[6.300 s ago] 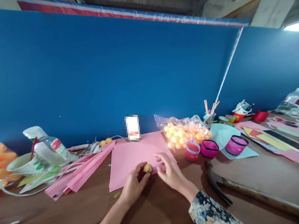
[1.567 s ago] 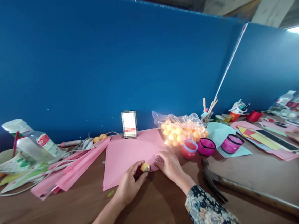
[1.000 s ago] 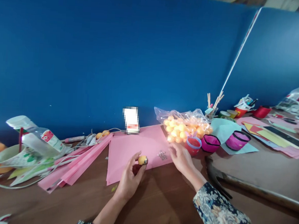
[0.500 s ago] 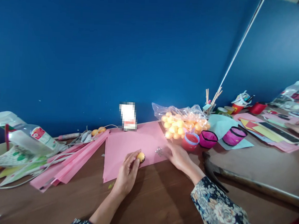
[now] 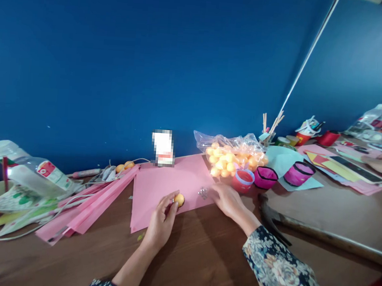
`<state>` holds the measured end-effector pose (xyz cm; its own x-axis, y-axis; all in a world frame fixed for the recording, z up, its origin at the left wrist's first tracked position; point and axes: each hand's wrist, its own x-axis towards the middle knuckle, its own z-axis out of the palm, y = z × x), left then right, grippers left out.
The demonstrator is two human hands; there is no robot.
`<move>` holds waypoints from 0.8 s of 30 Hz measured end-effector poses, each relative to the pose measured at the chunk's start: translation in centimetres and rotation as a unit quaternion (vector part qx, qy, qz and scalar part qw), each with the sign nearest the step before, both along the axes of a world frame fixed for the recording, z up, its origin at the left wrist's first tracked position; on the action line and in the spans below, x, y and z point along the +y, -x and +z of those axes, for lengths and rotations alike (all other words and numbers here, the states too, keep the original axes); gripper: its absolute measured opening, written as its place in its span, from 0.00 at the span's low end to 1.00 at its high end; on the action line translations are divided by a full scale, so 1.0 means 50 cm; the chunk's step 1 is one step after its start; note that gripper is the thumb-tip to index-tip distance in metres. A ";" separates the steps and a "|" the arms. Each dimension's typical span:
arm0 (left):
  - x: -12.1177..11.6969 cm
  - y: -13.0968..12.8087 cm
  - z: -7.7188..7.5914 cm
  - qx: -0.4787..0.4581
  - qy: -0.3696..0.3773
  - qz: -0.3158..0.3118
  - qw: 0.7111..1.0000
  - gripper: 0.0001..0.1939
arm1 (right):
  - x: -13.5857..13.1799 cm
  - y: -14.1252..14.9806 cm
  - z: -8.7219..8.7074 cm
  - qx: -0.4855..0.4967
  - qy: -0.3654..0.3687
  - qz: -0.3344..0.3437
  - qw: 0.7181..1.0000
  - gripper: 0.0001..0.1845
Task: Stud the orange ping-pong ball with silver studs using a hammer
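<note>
A small orange-yellow ball is pinched between the thumb and fingers of my left hand, just over the front edge of the pink paper. A dark patch shows along the ball's lower side. To its right, a little cluster of shiny silvery pieces lies on the paper, too small to name. My right hand is beside this cluster, back of the hand up; its fingertips are blurred, so whether they grip anything is unclear.
Behind my right hand lie a clear bag of orange balls, a red cup and two magenta rings. A hammer rests at right. Pink strips and a plastic bottle are at left. Another person's hand shows far right.
The view shifts very slightly. My right fingers have drawn back a little from the silvery pieces, which show more fully; my left hand still holds the ball.
</note>
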<state>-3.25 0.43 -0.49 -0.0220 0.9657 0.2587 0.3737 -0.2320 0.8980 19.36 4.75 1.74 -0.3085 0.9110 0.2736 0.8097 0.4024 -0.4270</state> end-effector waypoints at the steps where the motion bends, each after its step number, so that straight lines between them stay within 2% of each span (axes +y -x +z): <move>1: 0.000 0.000 -0.001 0.002 -0.001 -0.001 1.000 0.17 | 0.000 0.000 0.001 0.002 0.002 0.003 1.000 0.07; 9: 0.000 0.003 -0.005 0.006 0.009 -0.012 1.000 0.17 | 0.000 0.002 -0.002 -0.006 -0.011 -0.026 1.000 0.08; 18: 0.000 0.001 -0.004 -0.009 0.019 -0.012 1.000 0.18 | -0.005 0.008 0.014 -0.005 0.017 -0.002 1.000 0.07; 24: -0.001 0.002 -0.001 -0.002 0.029 -0.005 1.000 0.20 | -0.003 0.008 0.006 -0.008 -0.003 -0.001 1.000 0.07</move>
